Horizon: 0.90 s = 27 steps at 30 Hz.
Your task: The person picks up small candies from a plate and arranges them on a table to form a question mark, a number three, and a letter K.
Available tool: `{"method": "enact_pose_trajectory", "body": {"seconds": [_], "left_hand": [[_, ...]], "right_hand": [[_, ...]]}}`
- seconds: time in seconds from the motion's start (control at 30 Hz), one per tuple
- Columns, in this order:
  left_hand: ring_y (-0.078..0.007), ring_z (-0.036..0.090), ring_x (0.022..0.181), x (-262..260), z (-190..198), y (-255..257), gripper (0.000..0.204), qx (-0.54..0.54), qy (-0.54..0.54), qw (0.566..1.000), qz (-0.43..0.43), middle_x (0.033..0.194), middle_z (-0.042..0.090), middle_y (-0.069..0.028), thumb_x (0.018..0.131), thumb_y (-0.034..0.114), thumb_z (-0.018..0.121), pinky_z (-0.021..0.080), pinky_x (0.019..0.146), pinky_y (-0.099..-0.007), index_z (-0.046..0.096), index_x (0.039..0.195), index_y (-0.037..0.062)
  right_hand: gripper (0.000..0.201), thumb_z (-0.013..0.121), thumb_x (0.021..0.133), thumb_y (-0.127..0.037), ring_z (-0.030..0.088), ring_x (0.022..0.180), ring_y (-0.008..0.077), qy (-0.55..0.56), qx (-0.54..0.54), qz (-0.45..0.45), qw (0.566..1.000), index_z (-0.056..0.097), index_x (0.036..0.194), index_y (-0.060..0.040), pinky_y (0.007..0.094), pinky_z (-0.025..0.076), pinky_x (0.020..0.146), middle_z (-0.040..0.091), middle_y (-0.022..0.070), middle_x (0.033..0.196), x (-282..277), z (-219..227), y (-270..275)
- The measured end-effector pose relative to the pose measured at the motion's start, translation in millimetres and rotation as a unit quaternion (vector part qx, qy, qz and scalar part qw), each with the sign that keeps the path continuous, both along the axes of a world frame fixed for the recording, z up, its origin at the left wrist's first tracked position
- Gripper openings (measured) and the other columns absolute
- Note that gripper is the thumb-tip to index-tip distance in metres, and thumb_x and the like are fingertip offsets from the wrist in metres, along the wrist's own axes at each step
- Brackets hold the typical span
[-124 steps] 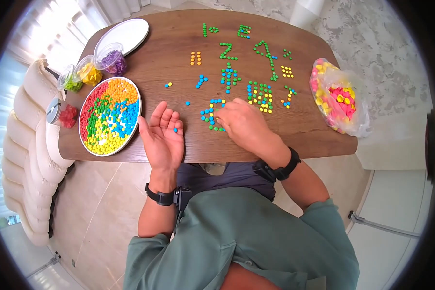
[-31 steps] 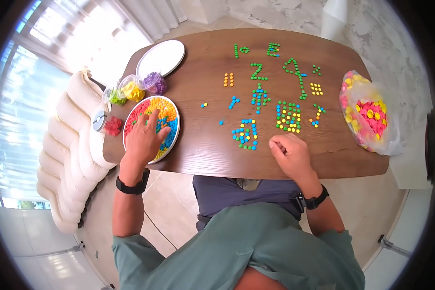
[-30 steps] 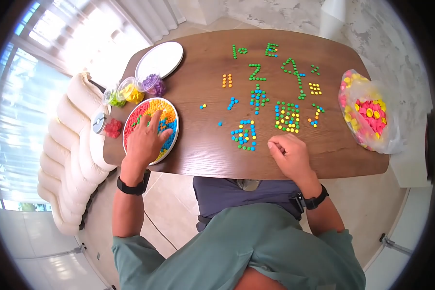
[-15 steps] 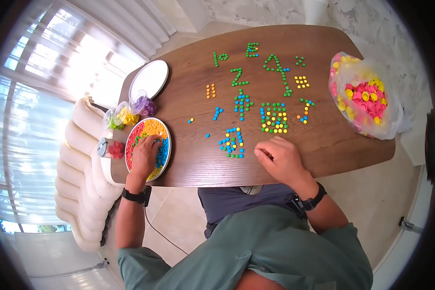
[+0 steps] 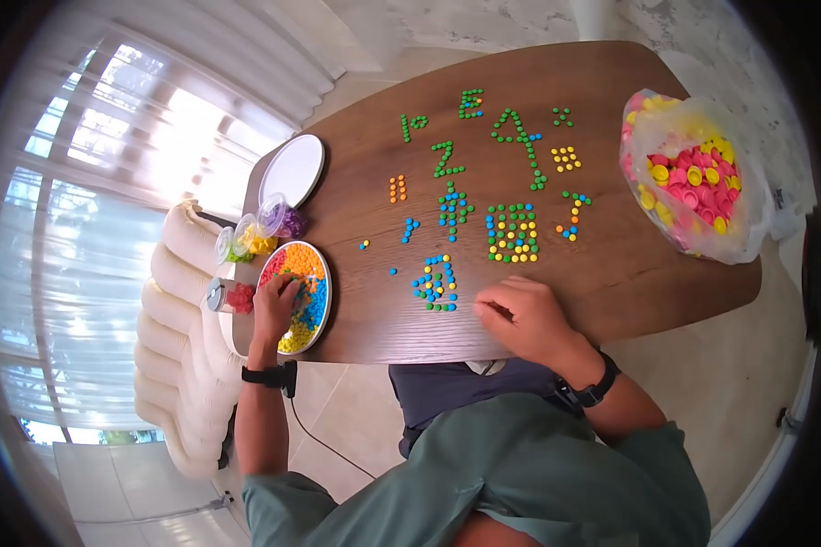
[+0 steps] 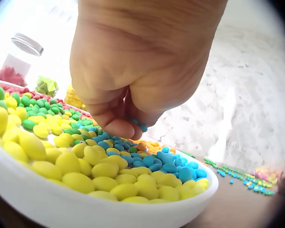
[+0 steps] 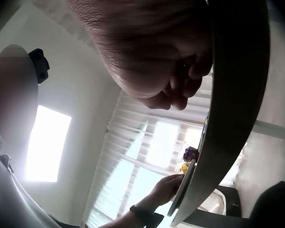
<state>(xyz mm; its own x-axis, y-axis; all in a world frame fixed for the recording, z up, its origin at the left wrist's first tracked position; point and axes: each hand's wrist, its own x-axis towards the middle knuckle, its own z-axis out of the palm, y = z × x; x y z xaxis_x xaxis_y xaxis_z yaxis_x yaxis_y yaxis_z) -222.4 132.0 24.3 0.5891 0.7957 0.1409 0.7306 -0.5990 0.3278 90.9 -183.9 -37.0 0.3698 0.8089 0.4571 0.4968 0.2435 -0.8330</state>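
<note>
My left hand [image 5: 272,310] reaches over the round white plate [image 5: 330,314] of small coated candies sorted roughly by colour. In the left wrist view its thumb and fingers pinch a blue candy [image 6: 142,127] just above the blue ones; the palm side hides any others. My right hand [image 5: 524,314] rests on the table near its front edge, fingers loosely curled and no object showing in them. To its left lies a figure of blue, yellow and green candies [image 5: 440,284], and beyond it a square candy pattern [image 5: 513,232].
More candy figures, such as a green Z [image 5: 447,159], spread across the wooden table [image 5: 602,264]. A plastic bag [image 5: 693,178] of pink and yellow pieces lies at right. A second white plate [image 5: 292,170], lidded cups [image 5: 278,219] and a jar [image 5: 231,296] stand at left.
My left hand went from palm up near the candy figure to the plate, where its spread fingers have closed together. My right hand left the figure and settled to its right. The head view has turned.
</note>
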Motion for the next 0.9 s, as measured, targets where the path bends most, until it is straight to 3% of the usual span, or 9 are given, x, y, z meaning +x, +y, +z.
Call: {"method": "enact_pose_trajectory", "body": {"seconds": [0.07,0.13,0.2,0.23,0.37,0.53,0.77,0.83,0.9], "left_hand": [[-0.0124,0.067,0.076,3.0,4.9,-5.3,0.028,-0.17,-0.104,0.974,0.105,0.09,0.073,-0.0053,0.1,0.018,0.068,0.055,0.07,-0.0285,0.073,0.117,-0.0032],[-0.0068,0.062,0.073,0.4,5.1,-3.0,0.03,-0.188,-0.147,0.966,0.1,0.088,0.069,-0.0002,0.102,0.019,0.066,0.052,0.067,-0.0238,0.073,0.117,-0.0052],[-0.0077,0.061,0.07,5.8,4.5,-6.6,0.03,-0.226,-0.229,0.942,0.095,0.087,0.07,-0.0011,0.102,0.018,0.065,0.051,0.064,-0.0245,0.073,0.116,-0.0068],[-0.0075,0.061,0.068,20.1,13.2,-19.6,0.03,-0.24,-0.248,0.935,0.081,0.086,0.069,-0.0015,0.102,0.018,0.065,0.05,0.063,-0.0245,0.072,0.115,-0.0077],[-0.0124,0.064,0.068,88.4,39.5,-94.9,0.025,-0.174,-0.184,0.966,-0.048,0.085,0.069,-0.0055,0.1,0.015,0.067,0.053,0.065,-0.0284,0.072,0.114,-0.0041],[-0.0312,0.066,0.089,141.2,4.5,-169.4,0.027,0.071,-0.114,0.926,-0.351,0.1,0.066,-0.0115,0.088,0.013,0.072,0.055,0.071,-0.0395,0.067,0.113,0.0025],[-0.0304,0.065,0.093,135.6,6.1,-182.4,0.025,0.096,-0.173,0.91,-0.364,0.101,0.066,-0.0093,0.089,0.017,0.073,0.053,0.075,-0.0401,0.067,0.111,0.0061],[-0.0324,0.065,0.088,120.0,6.2,-172.3,0.02,0.038,-0.26,0.916,-0.303,0.097,0.067,-0.0107,0.092,0.018,0.073,0.053,0.073,-0.0421,0.068,0.107,0.0068],[-0.0334,0.066,0.086,96.5,-11.8,-159.3,0.019,0.0,-0.256,0.933,-0.253,0.094,0.068,-0.0129,0.092,0.017,0.073,0.053,0.073,-0.0414,0.069,0.108,0.0054]], "right_hand": [[0.013,0.07,0.095,-0.016,0.062,0.069,0.0206,0.136,-0.07,0.062,0.986,0.071,0.093,-0.0035,0.035,0.05,0.062,0.065,0.0042,0.073,3.0,9.0,-8.1],[0.016,0.069,0.098,-0.018,0.061,0.069,0.0162,0.265,-0.143,0.122,0.946,0.071,0.096,-0.0025,0.0318,0.049,0.062,0.064,0.0017,0.073,4.0,13.8,-12.8],[0.025,0.064,0.103,-0.024,0.058,0.071,0.0104,0.639,-0.095,0.234,0.727,0.071,0.102,-0.0001,0.0263,0.047,0.064,0.062,-0.0002,0.076,2.0,15.6,-13.2],[0.031,0.06,0.105,-0.029,0.061,0.08,0.0125,0.69,-0.067,0.3,0.656,0.07,0.108,0.0001,0.0269,0.05,0.072,0.067,0.0022,0.086,-1.4,15.4,-10.3],[0.039,0.055,0.107,-0.037,0.061,0.108,0.0201,0.778,-0.12,0.261,0.558,0.062,0.129,-0.0053,0.0367,0.051,0.099,0.065,0.008,0.119,-37.8,32.9,18.4],[0.036,0.048,0.11,-0.037,0.061,0.118,0.0226,0.823,-0.069,0.24,0.51,0.058,0.129,-0.008,0.0419,0.047,0.109,0.063,0.0088,0.127,-52.0,9.7,42.5],[0.029,0.048,0.11,-0.028,0.062,0.118,0.0225,0.816,-0.04,0.179,0.549,0.058,0.127,-0.0065,0.0391,0.049,0.107,0.065,0.0085,0.122,-47.8,-0.6,25.5],[0.024,0.055,0.107,-0.021,0.064,0.099,0.0161,0.794,-0.083,0.04,0.601,0.059,0.124,-0.0041,0.0297,0.055,0.086,0.065,0.0063,0.11,-51.8,21.4,24.3],[0.023,0.057,0.106,-0.02,0.06,0.088,0.0123,0.794,-0.111,0.115,0.586,0.059,0.122,-0.0035,0.0251,0.051,0.074,0.063,0.0047,0.104,-24.3,20.0,15.0]]}}
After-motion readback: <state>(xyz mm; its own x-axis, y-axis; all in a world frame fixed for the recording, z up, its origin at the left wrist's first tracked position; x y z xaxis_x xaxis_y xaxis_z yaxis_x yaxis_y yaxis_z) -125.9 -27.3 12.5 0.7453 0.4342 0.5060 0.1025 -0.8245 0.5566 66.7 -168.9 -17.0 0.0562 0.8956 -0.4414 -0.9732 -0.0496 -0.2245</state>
